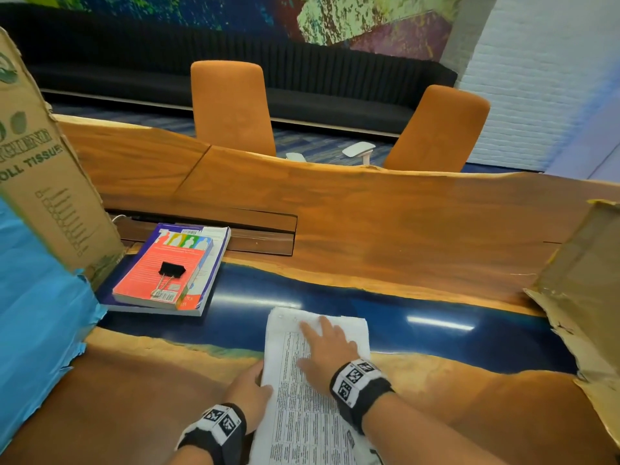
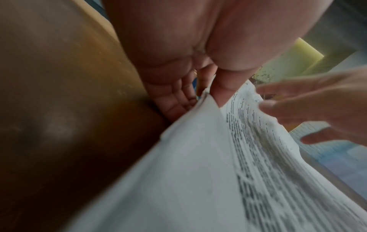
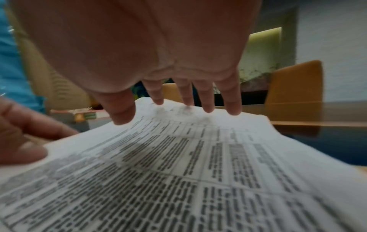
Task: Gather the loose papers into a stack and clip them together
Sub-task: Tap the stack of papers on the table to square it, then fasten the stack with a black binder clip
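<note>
A stack of printed white papers lies on the table's near edge, running away from me. My right hand rests flat on the stack's far half, fingers straight and spread; the right wrist view shows the fingertips touching the top sheet. My left hand is at the stack's left edge. In the left wrist view its thumb lies on top of the papers and its fingers lie beside and under the lifted edge, pinching it. A black binder clip lies on a red book to the far left.
Two stacked books sit at the left under the clip. A tall cardboard box and blue sheeting stand at the left, torn cardboard at the right. The wood-and-blue-resin table stretches ahead, with orange chairs behind it.
</note>
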The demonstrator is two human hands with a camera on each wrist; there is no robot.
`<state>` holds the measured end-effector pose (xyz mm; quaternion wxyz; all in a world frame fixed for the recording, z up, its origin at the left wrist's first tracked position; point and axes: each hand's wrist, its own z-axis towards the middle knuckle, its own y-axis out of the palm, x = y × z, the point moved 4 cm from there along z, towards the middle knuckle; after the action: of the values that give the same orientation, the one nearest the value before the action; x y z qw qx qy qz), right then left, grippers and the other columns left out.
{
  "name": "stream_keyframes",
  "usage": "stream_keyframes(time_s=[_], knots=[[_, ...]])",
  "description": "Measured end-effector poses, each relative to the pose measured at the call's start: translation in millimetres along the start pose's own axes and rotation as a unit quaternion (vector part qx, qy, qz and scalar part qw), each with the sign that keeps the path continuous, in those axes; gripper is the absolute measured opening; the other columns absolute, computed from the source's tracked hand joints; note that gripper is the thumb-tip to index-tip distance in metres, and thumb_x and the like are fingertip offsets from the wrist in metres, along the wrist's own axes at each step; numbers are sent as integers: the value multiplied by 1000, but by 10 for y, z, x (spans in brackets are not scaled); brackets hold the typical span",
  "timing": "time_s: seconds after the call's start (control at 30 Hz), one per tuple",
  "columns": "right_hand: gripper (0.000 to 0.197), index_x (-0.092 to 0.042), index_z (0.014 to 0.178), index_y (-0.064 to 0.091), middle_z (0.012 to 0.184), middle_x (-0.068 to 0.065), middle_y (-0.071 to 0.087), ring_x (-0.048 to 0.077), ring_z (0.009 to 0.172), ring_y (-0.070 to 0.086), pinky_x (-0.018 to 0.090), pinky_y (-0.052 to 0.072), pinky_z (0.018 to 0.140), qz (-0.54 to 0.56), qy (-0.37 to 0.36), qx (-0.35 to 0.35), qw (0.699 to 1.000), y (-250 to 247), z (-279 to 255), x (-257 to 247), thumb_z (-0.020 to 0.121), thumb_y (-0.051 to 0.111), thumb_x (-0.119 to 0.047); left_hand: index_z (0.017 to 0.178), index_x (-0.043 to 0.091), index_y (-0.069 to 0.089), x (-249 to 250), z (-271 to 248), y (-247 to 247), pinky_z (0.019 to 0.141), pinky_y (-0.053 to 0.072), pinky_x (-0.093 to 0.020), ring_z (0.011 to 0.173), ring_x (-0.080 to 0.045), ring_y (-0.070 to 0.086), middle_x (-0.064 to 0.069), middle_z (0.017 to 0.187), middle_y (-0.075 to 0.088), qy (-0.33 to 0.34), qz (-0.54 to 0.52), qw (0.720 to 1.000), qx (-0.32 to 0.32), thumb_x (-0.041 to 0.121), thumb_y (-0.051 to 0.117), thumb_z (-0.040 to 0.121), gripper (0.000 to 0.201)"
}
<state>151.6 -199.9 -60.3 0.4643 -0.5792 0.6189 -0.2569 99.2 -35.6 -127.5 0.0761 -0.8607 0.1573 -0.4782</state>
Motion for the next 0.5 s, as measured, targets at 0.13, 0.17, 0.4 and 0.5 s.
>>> stream_keyframes(time_s=[0.13, 0.17, 0.4, 0.5], knots=[[68, -48, 151, 5, 165, -2, -10, 37, 151, -4, 67, 11, 116, -55, -1, -63, 996, 219, 248, -154, 96, 44, -54, 108, 42, 66, -41, 16, -16, 86, 58, -43, 92, -15, 72, 10, 103, 75, -2, -9, 1000, -5, 8, 52, 87, 41], [68, -48, 151, 4, 165, -2, -9, 38, 151, -4, 68, 11, 115, -63, 3, -73, 995, 258, 288, -156, 96, 44, -56, 105, 39, 68, -35, 4, -33, 85, 59, -42, 90, -15, 73, 10, 100, 76, -5, -3, 1000, -9, 10, 53, 87, 38], [70, -49, 151, 3, 165, -2, -14, 37, 151, -13, 71, 6, 114, -62, 12, -85, 994, 394, 365, -106, 96, 46, -54, 110, 23, 67, 523, 203, -952, 85, 52, -33, 93, -21, 65, -3, 108, 69, 13, 128, 978, 166, 21, 61, 87, 24], [70, -49, 150, 4, 165, -3, -13, 37, 151, -14, 71, 6, 113, -63, 17, -82, 995, 412, 387, -117, 95, 48, -53, 129, 19, 58, 875, 499, -1584, 87, 51, -39, 103, -30, 62, -12, 125, 61, 53, 205, 946, 247, 12, 57, 88, 42]])
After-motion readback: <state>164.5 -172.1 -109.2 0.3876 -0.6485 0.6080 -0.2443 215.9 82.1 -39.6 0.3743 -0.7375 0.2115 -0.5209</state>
